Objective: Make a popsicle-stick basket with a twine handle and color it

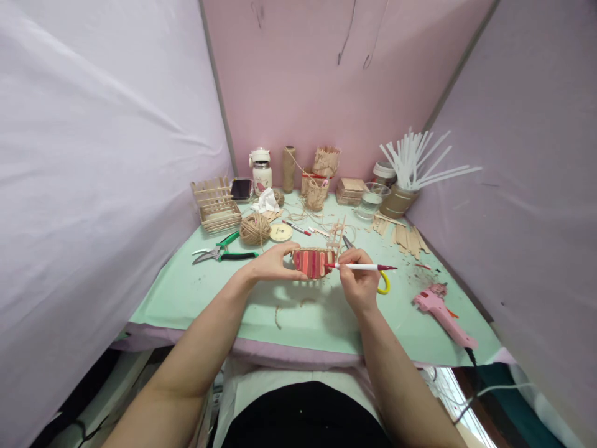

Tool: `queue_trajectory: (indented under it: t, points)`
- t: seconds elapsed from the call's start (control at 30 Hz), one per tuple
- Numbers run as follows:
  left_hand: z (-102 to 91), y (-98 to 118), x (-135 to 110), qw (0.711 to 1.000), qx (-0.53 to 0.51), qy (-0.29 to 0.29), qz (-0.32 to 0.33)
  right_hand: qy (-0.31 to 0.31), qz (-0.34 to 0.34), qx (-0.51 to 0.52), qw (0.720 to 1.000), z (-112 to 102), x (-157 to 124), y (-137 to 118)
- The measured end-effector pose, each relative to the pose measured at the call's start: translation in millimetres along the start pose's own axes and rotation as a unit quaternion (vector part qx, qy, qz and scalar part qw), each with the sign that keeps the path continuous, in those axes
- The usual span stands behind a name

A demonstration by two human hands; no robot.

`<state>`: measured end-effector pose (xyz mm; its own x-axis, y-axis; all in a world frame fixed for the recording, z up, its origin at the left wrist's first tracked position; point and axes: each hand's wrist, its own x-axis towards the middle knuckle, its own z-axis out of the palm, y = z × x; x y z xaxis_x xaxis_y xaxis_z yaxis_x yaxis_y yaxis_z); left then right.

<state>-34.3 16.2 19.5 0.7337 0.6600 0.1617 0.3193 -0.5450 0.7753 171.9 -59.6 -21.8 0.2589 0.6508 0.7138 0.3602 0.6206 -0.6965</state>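
Between thumb and fingers, my left hand grips a small rounded craft piece striped in reds and pinks, with a twine-like top edge. My right hand is closed around a white marker pen with dark red ends. The pen's left tip meets the right part of the striped side, where a paler strip shows. Scissors with yellow handles lie partly hidden behind my right hand.
Green-handled pruning shears and a twine ball lie left. A pink glue gun rests right, its cord over the table edge. Behind stand a slatted wooden rack, a water cup and a jar of white sticks.
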Motion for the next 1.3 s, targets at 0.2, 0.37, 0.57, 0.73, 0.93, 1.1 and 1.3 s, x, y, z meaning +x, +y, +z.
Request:
queue_trajectory:
  t: [0.2,0.37,0.57,0.73,0.93,1.1,1.3]
  points:
    - [-0.1,0.2,-0.1,1.0,0.006,0.0,0.002,0.01,0.012,-0.003,1.0,-0.3,-0.8,1.1]
    - [-0.3,-1.1,0.2,1.0,0.003,-0.004,0.0,0.0,0.008,-0.012,1.0,-0.6,-0.3,-0.3]
    - [0.0,-1.6,0.2,1.0,0.008,0.0,-0.004,-0.022,-0.008,-0.003,1.0,-0.5,0.2,-3.6]
    - [0.1,-2.1,0.1,1.0,0.007,0.005,-0.007,0.001,-0.001,-0.014,1.0,-0.1,1.1,-3.5]
    - [0.0,-1.6,0.4,1.0,-0.003,0.006,0.0,-0.035,-0.028,0.004,0.999,-0.9,0.7,-5.9]
    - [-0.5,0.2,0.5,1.0,-0.009,0.004,-0.012,-0.033,-0.028,0.002,0.999,-0.6,0.6,-4.8]
    - [-0.5,-0.5,0.6,1.0,-0.012,0.001,-0.009,-0.022,-0.016,-0.007,1.0,-0.5,1.6,-5.1]
